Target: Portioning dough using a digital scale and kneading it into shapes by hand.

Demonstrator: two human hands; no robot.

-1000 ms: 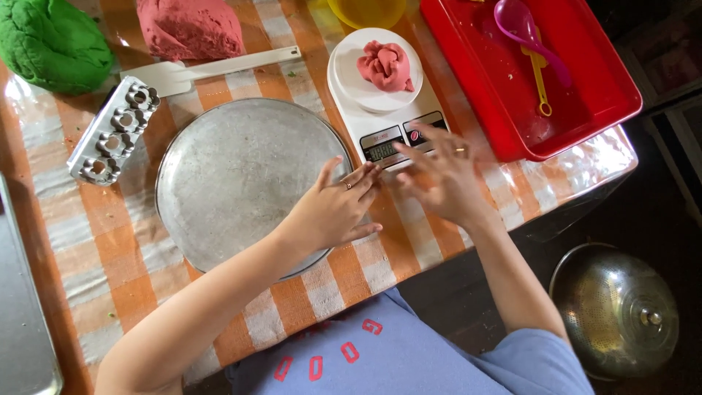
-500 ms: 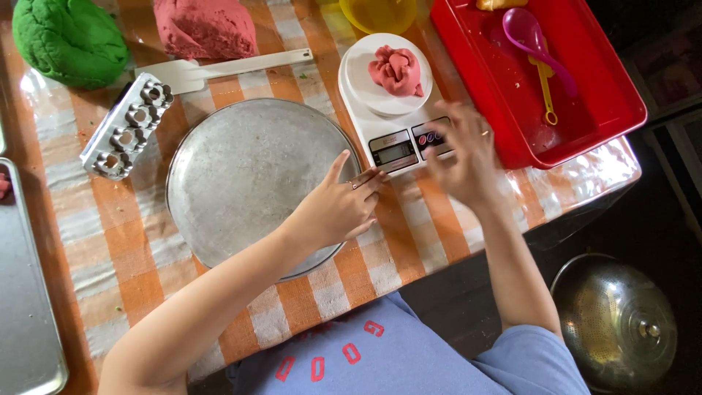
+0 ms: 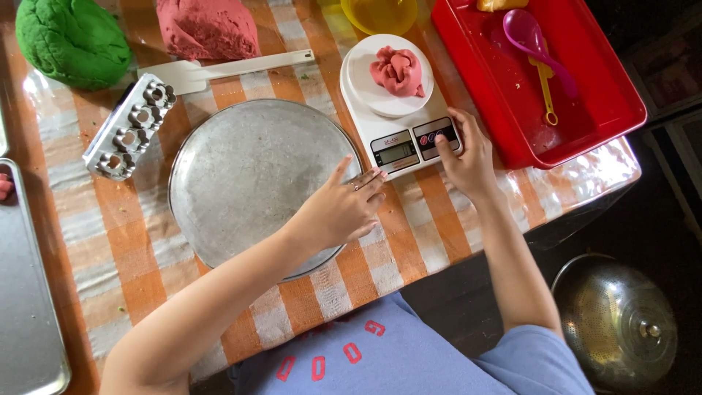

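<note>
The right hand (image 3: 466, 157) lies loosely open on the scale (image 3: 398, 121), a fingertip on its buttons, gripping nothing. The left hand (image 3: 342, 208), flat and empty, rests on the pan (image 3: 248, 175) rim (dough (image 3: 398, 72) sits on the scale).

The person wore a light blue short-sleeved shirt with red lettering across the chest. Both forearms were bare. The left hand (image 3: 340, 208) bore a thin ring on one finger; the right hand (image 3: 468, 157) showed none.
</note>
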